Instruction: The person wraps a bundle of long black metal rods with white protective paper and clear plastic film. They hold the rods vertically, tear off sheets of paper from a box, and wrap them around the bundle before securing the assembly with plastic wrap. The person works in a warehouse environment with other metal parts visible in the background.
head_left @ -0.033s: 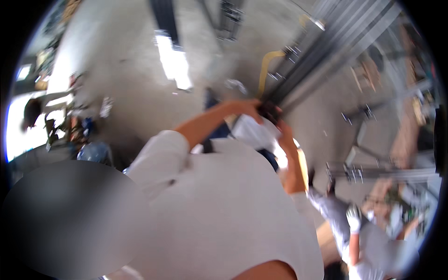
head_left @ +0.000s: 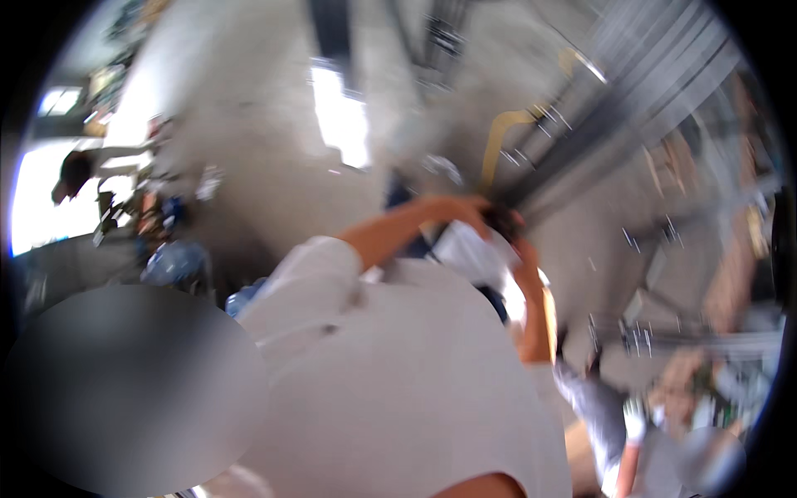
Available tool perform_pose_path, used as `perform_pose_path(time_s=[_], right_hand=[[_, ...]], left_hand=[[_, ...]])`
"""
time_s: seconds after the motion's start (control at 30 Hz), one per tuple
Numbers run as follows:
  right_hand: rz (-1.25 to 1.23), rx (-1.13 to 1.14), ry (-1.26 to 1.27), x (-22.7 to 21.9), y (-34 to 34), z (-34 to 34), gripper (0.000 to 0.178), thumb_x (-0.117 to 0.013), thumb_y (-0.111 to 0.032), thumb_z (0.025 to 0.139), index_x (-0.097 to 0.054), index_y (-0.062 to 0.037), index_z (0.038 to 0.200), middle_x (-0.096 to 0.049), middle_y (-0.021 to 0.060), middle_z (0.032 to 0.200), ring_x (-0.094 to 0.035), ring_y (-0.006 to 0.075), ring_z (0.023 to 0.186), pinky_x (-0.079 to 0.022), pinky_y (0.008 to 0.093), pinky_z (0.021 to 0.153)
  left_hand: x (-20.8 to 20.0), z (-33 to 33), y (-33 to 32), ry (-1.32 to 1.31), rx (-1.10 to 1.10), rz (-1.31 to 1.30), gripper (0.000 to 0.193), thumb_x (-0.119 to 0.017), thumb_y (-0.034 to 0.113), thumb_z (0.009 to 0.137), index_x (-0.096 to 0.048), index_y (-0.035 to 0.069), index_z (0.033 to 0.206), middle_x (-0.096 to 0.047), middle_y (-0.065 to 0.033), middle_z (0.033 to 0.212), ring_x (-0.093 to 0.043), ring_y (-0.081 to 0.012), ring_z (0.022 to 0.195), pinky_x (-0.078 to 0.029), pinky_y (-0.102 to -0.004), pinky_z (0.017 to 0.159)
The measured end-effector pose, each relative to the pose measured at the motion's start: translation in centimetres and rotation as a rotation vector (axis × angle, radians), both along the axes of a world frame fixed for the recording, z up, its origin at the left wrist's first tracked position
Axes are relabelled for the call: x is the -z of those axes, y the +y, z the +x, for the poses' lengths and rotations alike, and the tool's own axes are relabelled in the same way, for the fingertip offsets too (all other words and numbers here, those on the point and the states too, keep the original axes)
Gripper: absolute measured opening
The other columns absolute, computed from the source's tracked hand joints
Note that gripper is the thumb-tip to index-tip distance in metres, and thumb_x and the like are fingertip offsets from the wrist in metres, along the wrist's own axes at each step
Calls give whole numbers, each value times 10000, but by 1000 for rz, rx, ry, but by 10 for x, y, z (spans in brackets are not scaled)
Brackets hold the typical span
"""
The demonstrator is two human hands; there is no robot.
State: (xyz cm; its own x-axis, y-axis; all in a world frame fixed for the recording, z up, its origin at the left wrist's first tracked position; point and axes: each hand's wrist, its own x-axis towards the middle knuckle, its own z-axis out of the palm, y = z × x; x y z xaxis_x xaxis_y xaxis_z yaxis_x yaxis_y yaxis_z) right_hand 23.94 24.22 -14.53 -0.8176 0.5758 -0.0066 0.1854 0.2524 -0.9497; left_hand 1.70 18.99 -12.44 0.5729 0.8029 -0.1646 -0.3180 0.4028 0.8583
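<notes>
My two hands come together in front of my white shirt point(head_left: 407, 365), blurred by motion. My left hand point(head_left: 465, 212) bends over a small dark thing point(head_left: 501, 219) whose kind I cannot make out. From the other side my right hand point(head_left: 523, 253) closes in on the same dark thing. Both hands look curled, though single fingers are smeared. White cloth point(head_left: 473, 249) shows between my forearms, just below the dark thing. Dark blue trousers point(head_left: 398, 192) show beyond my left forearm.
Long grey metal bars point(head_left: 614, 100) and a yellow curved bar point(head_left: 496, 141) lie ahead right. A co-worker's white-gloved hand point(head_left: 635, 419) is at lower right. Clear blue plastic jugs point(head_left: 176, 261) stand left; farther left, a person's dark head point(head_left: 76, 174) shows against bright light.
The whole view has shifted, so the scenery and my arms sit slightly farther right and lower. My hands stay together at the dark thing.
</notes>
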Motion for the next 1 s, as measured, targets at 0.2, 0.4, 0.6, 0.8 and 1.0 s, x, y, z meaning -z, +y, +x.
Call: perform_pose_path(time_s=[0.2,0.4,0.6,0.8,1.0], right_hand=[[-15,187,-253,-44,-29,60,250,-501,-164,813,-572,9,979,-587,171,886,-554,303,815,-433,380,723],[418,150,-391,-40,-19,70,187,-545,-156,741,-606,-6,836,-557,105,830,-500,296,819,-370,379,793],[649,227,-281,-37,-26,68,159,-564,-189,727,-599,-38,760,-548,57,728,-518,248,757,-312,418,887],[516,279,-266,-45,-9,50,117,-589,-197,718,-579,-81,713,-532,18,609,-525,197,659,-301,406,874],[531,25,-307,-39,-15,4,142,-573,-201,675,-601,-172,811,-549,4,669,-543,172,740,-289,357,759]], left_hand=[[26,94,11,200,-102,-83,507,-720,57,568,-573,38,1052,-602,-76,958,-532,-185,918,-418,-312,824],[41,104,15,53,-82,-71,489,-691,0,597,-566,46,1067,-593,-55,992,-526,-173,941,-412,-303,840],[27,93,4,25,-65,-79,546,-696,25,599,-531,41,1119,-568,-71,1062,-496,-184,996,-387,-301,873],[8,70,-11,375,11,9,642,-706,135,592,-455,-9,1165,-521,-134,1126,-480,-231,1041,-378,-341,904],[-14,35,-11,17,-239,-251,474,-644,-93,570,-537,31,1015,-567,-49,978,-527,-183,954,-423,-314,835]])
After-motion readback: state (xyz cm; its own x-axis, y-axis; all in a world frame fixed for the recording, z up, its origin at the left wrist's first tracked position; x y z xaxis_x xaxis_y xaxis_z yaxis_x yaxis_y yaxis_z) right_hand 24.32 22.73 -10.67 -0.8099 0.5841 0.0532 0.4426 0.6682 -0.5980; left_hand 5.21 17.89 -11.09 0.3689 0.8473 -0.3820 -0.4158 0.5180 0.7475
